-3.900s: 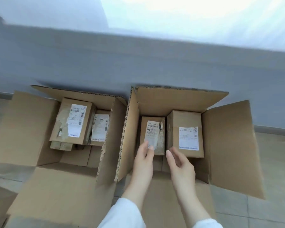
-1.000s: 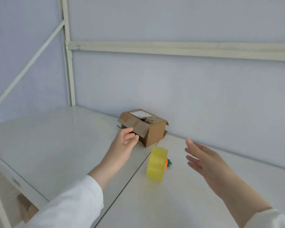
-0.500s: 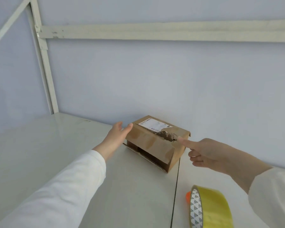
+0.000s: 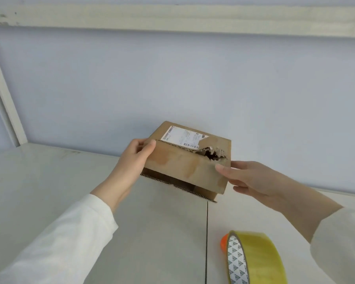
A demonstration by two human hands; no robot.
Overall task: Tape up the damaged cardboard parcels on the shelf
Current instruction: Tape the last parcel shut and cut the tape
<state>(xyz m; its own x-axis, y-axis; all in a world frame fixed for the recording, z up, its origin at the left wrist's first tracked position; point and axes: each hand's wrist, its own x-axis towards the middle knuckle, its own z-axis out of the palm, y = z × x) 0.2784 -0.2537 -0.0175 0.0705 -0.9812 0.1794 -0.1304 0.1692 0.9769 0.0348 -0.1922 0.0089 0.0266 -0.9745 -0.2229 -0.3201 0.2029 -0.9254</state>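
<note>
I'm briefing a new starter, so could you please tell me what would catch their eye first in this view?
The cardboard parcel at mid-frame, with a ragged hole torn in its top edge near the right corner. The left hand grips its left end, the right hand its right end. A yellow tape roll stands on edge on the white shelf, lower right.

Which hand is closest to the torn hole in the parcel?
The right hand: its thumb rests on the parcel beside the tear; the left hand grips the opposite end.
</note>
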